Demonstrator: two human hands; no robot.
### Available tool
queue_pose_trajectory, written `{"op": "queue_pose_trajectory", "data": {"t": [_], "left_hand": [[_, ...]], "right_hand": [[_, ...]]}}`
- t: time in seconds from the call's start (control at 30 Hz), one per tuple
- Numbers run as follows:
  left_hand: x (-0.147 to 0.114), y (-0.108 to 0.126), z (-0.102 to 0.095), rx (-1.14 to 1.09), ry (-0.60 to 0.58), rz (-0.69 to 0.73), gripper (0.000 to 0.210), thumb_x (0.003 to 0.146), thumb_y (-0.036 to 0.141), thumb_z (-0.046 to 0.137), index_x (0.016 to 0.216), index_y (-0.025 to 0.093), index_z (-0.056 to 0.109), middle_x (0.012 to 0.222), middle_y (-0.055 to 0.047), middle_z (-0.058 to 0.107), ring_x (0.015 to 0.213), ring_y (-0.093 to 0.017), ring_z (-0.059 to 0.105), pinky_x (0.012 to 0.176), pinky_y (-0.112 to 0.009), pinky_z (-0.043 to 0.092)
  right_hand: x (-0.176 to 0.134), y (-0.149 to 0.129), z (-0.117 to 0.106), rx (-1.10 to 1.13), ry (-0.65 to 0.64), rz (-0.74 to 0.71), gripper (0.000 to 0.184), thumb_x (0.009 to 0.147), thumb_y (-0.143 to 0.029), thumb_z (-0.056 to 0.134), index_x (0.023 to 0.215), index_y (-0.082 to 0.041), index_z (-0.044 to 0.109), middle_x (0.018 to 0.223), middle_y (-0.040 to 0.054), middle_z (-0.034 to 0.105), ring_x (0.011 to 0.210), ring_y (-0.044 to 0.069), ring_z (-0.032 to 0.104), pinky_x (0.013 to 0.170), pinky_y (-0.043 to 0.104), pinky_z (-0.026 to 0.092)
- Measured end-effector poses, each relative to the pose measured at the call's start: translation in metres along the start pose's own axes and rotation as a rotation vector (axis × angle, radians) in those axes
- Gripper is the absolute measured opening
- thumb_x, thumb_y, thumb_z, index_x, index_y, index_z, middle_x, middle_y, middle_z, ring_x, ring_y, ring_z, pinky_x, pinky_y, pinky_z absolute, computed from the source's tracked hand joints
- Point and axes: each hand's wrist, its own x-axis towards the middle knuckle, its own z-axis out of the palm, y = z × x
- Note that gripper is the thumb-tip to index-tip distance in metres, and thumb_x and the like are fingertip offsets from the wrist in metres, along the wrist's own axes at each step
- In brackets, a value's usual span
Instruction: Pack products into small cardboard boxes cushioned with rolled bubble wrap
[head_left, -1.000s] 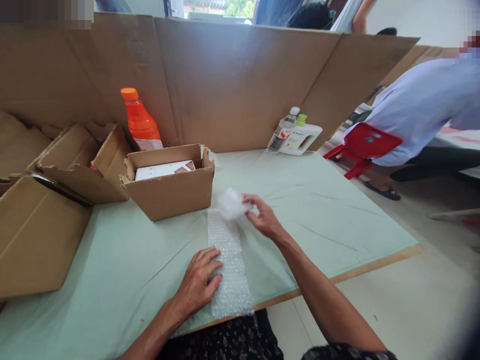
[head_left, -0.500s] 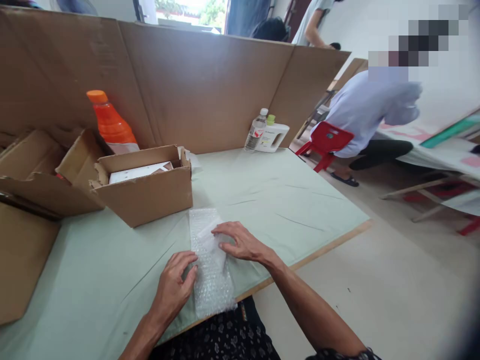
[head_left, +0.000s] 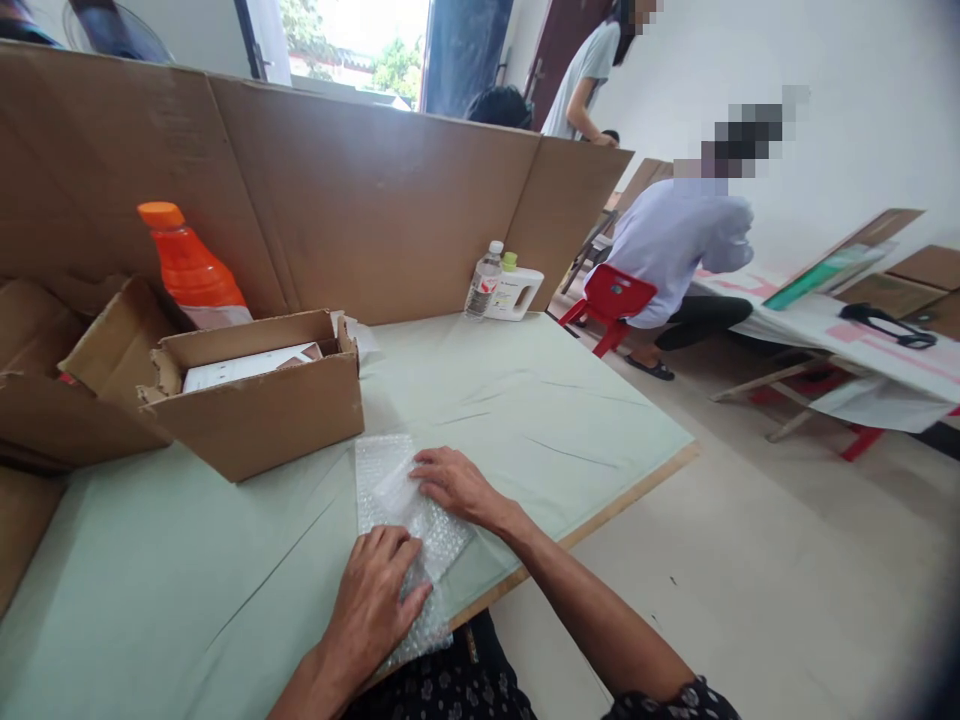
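Note:
A strip of clear bubble wrap [head_left: 382,455] lies lengthwise on the cloth-covered table, its near end at the table's front edge. Across its middle is a whitish translucent layer; I cannot make out what, if anything, is inside. My left hand [head_left: 379,585] rests palm down on the lower part of the strip, thumb spread from the fingers. At the upper right, my right hand [head_left: 457,485] has its bent fingers closed on the wrap, and a flap of it sticks out to the right beneath this hand.
Behind the wrap stands a cardboard box [head_left: 300,425] holding white boxes. An orange bottle [head_left: 191,265], a clear bottle [head_left: 484,282] and a white jug [head_left: 517,295] stand along a cardboard screen [head_left: 390,220]. More cartons [head_left: 120,350] are at left. A person sits on a red chair [head_left: 619,292].
My left hand has moved from the wrap's left edge onto it. A flap of wrap now spreads rightward under my right hand, whose fingers have drawn together. The view has shifted right.

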Motion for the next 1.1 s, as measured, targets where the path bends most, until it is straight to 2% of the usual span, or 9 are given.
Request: {"op": "queue_pose_trajectory", "data": {"t": [0.27, 0.37, 0.47, 0.57, 0.67, 0.73, 0.83, 0.93, 1.1], "left_hand": [[0.007, -0.001, -0.001, 0.01, 0.035, -0.105, 0.016, 0.088, 0.009, 0.054, 0.082, 0.019, 0.065, 0.092, -0.005, 0.066, 0.09, -0.022, 0.059, 0.082, -0.038, 0.049], [0.002, -0.009, -0.009, -0.15, 0.24, -0.188, 0.017, 0.088, 0.012, 0.052, 0.099, 0.019, 0.064, 0.103, -0.007, 0.065, 0.099, -0.021, 0.061, 0.09, -0.036, 0.05], [0.005, -0.016, -0.021, -0.39, 0.483, -0.34, 0.048, 0.085, 0.022, 0.062, 0.132, 0.017, 0.052, 0.131, -0.013, 0.059, 0.121, -0.025, 0.055, 0.102, -0.041, 0.046], [0.012, -0.014, -0.03, -0.693, 0.357, -0.413, 0.069, 0.079, 0.035, 0.071, 0.141, 0.017, 0.046, 0.141, -0.015, 0.056, 0.125, -0.028, 0.055, 0.104, -0.043, 0.045], [0.016, -0.002, -0.03, -0.979, 0.111, -0.468, 0.042, 0.082, 0.043, 0.067, 0.113, 0.014, 0.068, 0.109, -0.011, 0.073, 0.098, -0.024, 0.067, 0.089, -0.037, 0.052], [0.015, 0.006, -0.027, -1.072, 0.1, -0.52, 0.035, 0.083, 0.043, 0.065, 0.099, 0.013, 0.072, 0.094, -0.008, 0.074, 0.086, -0.021, 0.066, 0.081, -0.032, 0.052], [0.012, 0.009, -0.025, -1.106, 0.181, -0.56, 0.035, 0.083, 0.037, 0.064, 0.108, 0.014, 0.069, 0.095, -0.005, 0.072, 0.086, -0.017, 0.064, 0.08, -0.028, 0.049], [0.012, 0.001, -0.023, -1.063, 0.137, -0.611, 0.041, 0.083, 0.03, 0.058, 0.12, 0.012, 0.062, 0.093, -0.004, 0.07, 0.081, -0.015, 0.062, 0.074, -0.026, 0.049], [0.004, -0.014, -0.016, -0.606, 0.169, -0.743, 0.068, 0.082, 0.026, 0.057, 0.146, 0.013, 0.038, 0.112, -0.01, 0.067, 0.083, -0.018, 0.062, 0.078, -0.033, 0.051]], "right_hand": [[0.017, 0.007, -0.003, 0.122, 0.144, -0.002, 0.015, 0.09, -0.016, 0.06, 0.096, -0.019, 0.073, 0.127, 0.0127, 0.069, 0.118, 0.028, 0.064, 0.103, 0.048, 0.048], [0.015, -0.006, -0.024, 0.259, 0.249, -0.022, 0.017, 0.096, -0.022, 0.054, 0.102, -0.021, 0.069, 0.117, 0.0081, 0.074, 0.109, 0.022, 0.068, 0.098, 0.04, 0.052], [0.011, -0.03, -0.051, 0.369, 0.286, -0.063, 0.015, 0.096, -0.026, 0.055, 0.101, -0.021, 0.069, 0.098, 0.0039, 0.077, 0.09, 0.017, 0.072, 0.083, 0.03, 0.056], [0.005, -0.053, -0.077, 0.4, 0.356, -0.098, 0.012, 0.094, -0.027, 0.059, 0.094, -0.021, 0.07, 0.086, 0.0016, 0.076, 0.077, 0.015, 0.071, 0.073, 0.025, 0.055], [0.003, -0.06, -0.096, 0.462, 0.48, -0.041, 0.012, 0.092, -0.03, 0.062, 0.092, -0.021, 0.07, 0.082, 0.0017, 0.074, 0.069, 0.014, 0.069, 0.067, 0.026, 0.056], [0.01, -0.053, -0.101, 0.516, 0.524, 0.016, 0.014, 0.091, -0.032, 0.064, 0.091, -0.02, 0.069, 0.081, 0.0024, 0.074, 0.066, 0.014, 0.068, 0.065, 0.027, 0.056], [0.036, -0.028, -0.091, 0.544, 0.505, 0.073, 0.018, 0.089, -0.035, 0.063, 0.091, -0.018, 0.068, 0.079, 0.0032, 0.073, 0.066, 0.015, 0.067, 0.065, 0.027, 0.055], [0.074, -0.002, -0.065, 0.439, 0.352, 0.165, 0.023, 0.092, -0.034, 0.054, 0.095, -0.016, 0.067, 0.083, 0.0051, 0.073, 0.069, 0.015, 0.067, 0.068, 0.028, 0.055], [0.114, 0.018, -0.017, 0.259, 0.126, 0.28, 0.038, 0.081, -0.034, 0.068, 0.115, -0.016, 0.069, 0.095, 0.0075, 0.076, 0.084, 0.022, 0.069, 0.08, 0.034, 0.054]]}}
